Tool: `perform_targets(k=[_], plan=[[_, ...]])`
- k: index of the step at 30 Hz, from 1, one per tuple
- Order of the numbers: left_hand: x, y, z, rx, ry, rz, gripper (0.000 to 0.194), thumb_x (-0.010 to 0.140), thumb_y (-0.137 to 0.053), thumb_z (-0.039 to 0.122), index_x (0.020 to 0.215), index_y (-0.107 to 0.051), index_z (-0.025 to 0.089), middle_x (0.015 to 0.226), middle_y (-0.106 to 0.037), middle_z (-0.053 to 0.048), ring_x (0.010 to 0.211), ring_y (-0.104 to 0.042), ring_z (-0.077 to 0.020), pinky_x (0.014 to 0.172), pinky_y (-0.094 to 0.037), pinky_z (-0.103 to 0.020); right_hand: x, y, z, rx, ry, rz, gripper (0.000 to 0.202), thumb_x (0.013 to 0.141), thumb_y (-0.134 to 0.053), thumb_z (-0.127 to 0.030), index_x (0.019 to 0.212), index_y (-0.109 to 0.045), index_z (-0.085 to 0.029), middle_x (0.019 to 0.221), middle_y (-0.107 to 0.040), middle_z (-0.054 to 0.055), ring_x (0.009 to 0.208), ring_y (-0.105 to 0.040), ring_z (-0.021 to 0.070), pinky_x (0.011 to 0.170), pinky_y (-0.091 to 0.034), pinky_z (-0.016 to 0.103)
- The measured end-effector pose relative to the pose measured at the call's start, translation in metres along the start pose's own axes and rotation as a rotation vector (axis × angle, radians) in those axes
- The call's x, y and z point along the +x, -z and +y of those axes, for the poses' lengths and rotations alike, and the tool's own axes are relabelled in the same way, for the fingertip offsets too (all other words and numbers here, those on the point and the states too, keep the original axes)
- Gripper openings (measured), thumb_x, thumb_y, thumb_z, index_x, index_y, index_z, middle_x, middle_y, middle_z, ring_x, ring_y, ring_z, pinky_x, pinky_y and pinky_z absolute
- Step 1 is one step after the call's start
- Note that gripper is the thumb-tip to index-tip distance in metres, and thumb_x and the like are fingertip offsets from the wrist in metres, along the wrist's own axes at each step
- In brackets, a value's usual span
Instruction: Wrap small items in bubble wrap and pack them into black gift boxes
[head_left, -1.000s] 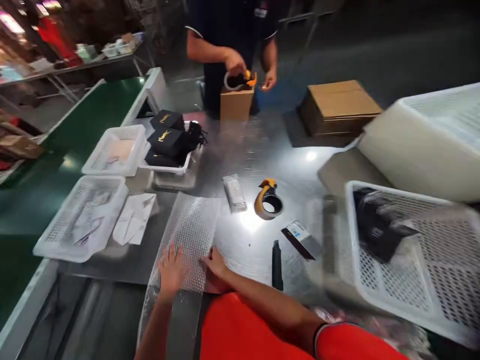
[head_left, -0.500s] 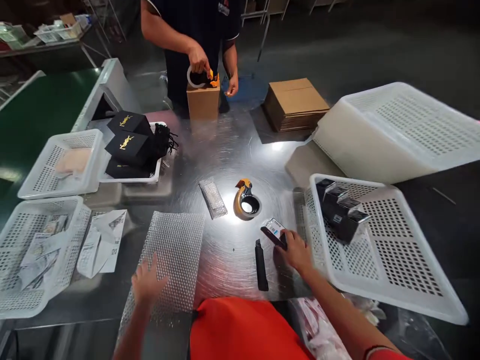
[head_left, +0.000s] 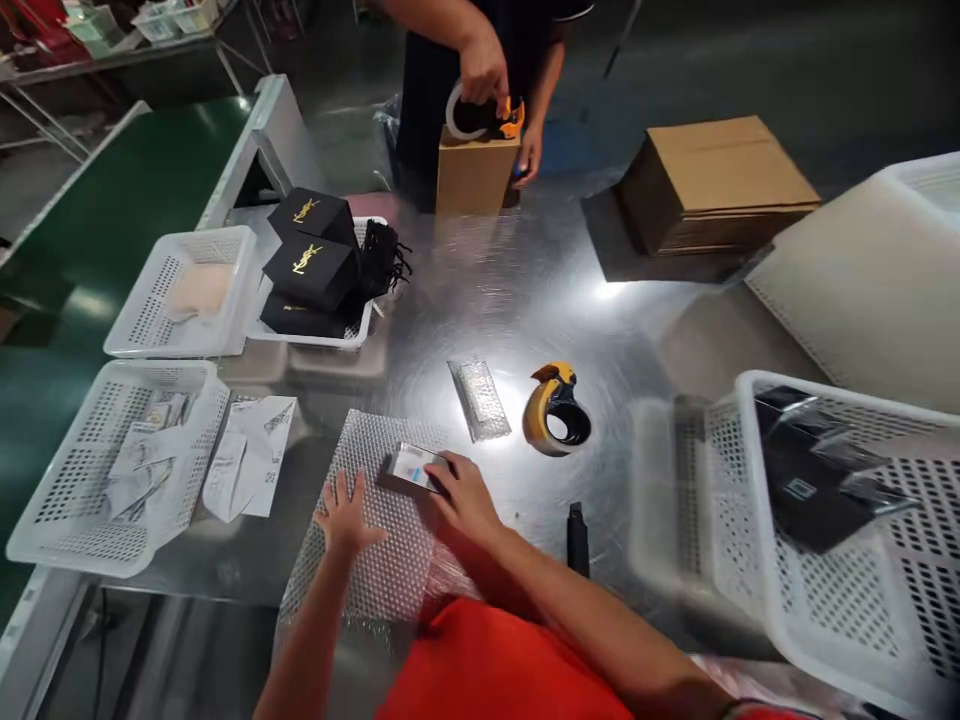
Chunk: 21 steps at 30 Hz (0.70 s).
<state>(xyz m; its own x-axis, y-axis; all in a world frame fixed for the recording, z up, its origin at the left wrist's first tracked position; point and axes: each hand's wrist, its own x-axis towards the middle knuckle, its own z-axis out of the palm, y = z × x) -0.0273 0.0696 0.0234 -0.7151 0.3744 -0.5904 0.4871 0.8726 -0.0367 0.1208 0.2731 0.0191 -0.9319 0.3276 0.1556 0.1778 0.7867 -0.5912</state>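
A sheet of bubble wrap [head_left: 390,570] lies flat on the metal table before me. My left hand [head_left: 346,518] rests on its left part, fingers spread, holding nothing. My right hand [head_left: 469,495] grips a small dark box with a white labelled top [head_left: 412,466] by its right end, over the upper part of the sheet. Farther ahead lies a small flat packet in bubble wrap [head_left: 480,400]. Right of it stands a tape dispenser [head_left: 556,412] with an orange head. A black box cutter [head_left: 577,540] lies to the right of my right forearm.
At left are white baskets holding papers [head_left: 112,555] and black gift boxes [head_left: 311,265], with loose papers [head_left: 251,455] alongside. Stacked cardboard [head_left: 735,170] sits back right, near a basket with black packages [head_left: 757,560]. Opposite, a person's hand [head_left: 484,70] holds a tape dispenser on a carton [head_left: 472,175].
My right hand has carried the small box leftward from beside the box cutter to over the bubble wrap. My left hand stays spread on the sheet. The camera view has shifted right.
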Motion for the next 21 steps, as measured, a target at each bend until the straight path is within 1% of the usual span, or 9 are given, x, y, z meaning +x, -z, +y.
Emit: perform_targets(k=[1,3,5,7,9,11,14,17,21], plan=[[0.001,-0.001,0.000,-0.003,0.003,-0.002,0.111,0.069,-0.077,0.051,0.160,-0.015,0.031,0.169,-0.004,-0.015,0.150,-0.012,-0.0496,0.105,-0.033,-0.073,0.018,-0.019,-0.013,0.000,0.001,-0.037,0.041,0.090,-0.057,-0.025,0.131,-0.060,-0.023,0.133,-0.053,0.014,0.118,-0.049,0.0286,0.099,-0.043,0.044],[0.004,-0.003,0.000,-0.002,0.011,-0.010,0.107,0.071,-0.076,0.050,0.159,-0.019,0.029,0.169,-0.003,-0.015,0.150,-0.011,-0.0488,0.105,-0.033,-0.073,0.045,-0.049,-0.029,-0.026,-0.015,-0.100,0.044,0.088,-0.060,-0.021,0.132,-0.060,-0.023,0.135,-0.052,0.014,0.119,-0.047,0.0294,0.101,-0.041,0.045],[0.005,-0.004,0.000,0.002,0.020,-0.018,0.106,0.071,-0.075,0.051,0.159,-0.020,0.030,0.169,-0.003,-0.015,0.150,-0.010,-0.0488,0.105,-0.033,-0.073,0.060,-0.068,-0.035,-0.067,-0.032,-0.139,0.046,0.086,-0.061,-0.017,0.132,-0.060,-0.024,0.136,-0.052,0.014,0.120,-0.045,0.0302,0.101,-0.040,0.046],[0.005,-0.005,0.000,0.000,0.015,-0.002,0.107,0.071,-0.075,0.052,0.159,-0.018,0.030,0.169,-0.003,-0.014,0.150,-0.010,-0.0494,0.106,-0.032,-0.073,0.066,-0.079,-0.034,-0.100,-0.031,-0.171,0.047,0.086,-0.061,-0.015,0.132,-0.061,-0.024,0.136,-0.051,0.015,0.120,-0.044,0.0313,0.101,-0.039,0.046],[0.004,-0.006,-0.001,-0.015,0.007,0.029,0.108,0.072,-0.074,0.053,0.160,-0.015,0.029,0.169,-0.004,-0.014,0.150,-0.010,-0.0491,0.106,-0.031,-0.073,0.067,-0.085,-0.030,-0.120,-0.021,-0.185,0.046,0.086,-0.060,-0.014,0.132,-0.061,-0.024,0.137,-0.051,0.016,0.120,-0.043,0.0323,0.100,-0.038,0.047],[0.002,-0.007,-0.002,-0.038,0.002,0.054,0.109,0.074,-0.072,0.052,0.160,-0.011,0.025,0.169,-0.004,-0.014,0.151,-0.009,-0.0475,0.108,-0.031,-0.073,0.066,-0.088,-0.027,-0.128,-0.009,-0.179,0.046,0.087,-0.059,-0.014,0.131,-0.061,-0.025,0.138,-0.050,0.015,0.121,-0.042,0.0325,0.101,-0.037,0.048],[0.001,-0.009,-0.003,-0.067,-0.002,0.040,0.109,0.076,-0.070,0.053,0.161,-0.008,0.021,0.169,-0.002,-0.014,0.152,-0.006,-0.0460,0.110,-0.028,-0.073,0.064,-0.090,-0.028,-0.125,-0.008,-0.151,0.045,0.086,-0.058,-0.013,0.130,-0.062,-0.024,0.137,-0.050,0.015,0.121,-0.042,0.0320,0.102,-0.037,0.049],[0.002,-0.010,-0.004,-0.060,0.004,0.029,0.109,0.077,-0.070,0.054,0.161,-0.009,0.023,0.169,0.001,-0.013,0.152,-0.004,-0.0462,0.110,-0.027,-0.074,0.066,-0.090,-0.035,-0.103,-0.008,-0.111,0.043,0.087,-0.057,-0.013,0.129,-0.062,-0.022,0.137,-0.050,0.015,0.121,-0.041,0.0321,0.102,-0.037,0.049],[0.003,-0.011,-0.003,-0.053,-0.011,0.013,0.108,0.077,-0.070,0.055,0.161,-0.010,0.022,0.169,0.002,-0.014,0.152,-0.002,-0.0469,0.110,-0.027,-0.074,0.076,-0.093,-0.048,-0.082,0.008,-0.092,0.043,0.089,-0.056,-0.017,0.132,-0.060,-0.023,0.139,-0.048,0.015,0.122,-0.041,0.0319,0.102,-0.037,0.049]])
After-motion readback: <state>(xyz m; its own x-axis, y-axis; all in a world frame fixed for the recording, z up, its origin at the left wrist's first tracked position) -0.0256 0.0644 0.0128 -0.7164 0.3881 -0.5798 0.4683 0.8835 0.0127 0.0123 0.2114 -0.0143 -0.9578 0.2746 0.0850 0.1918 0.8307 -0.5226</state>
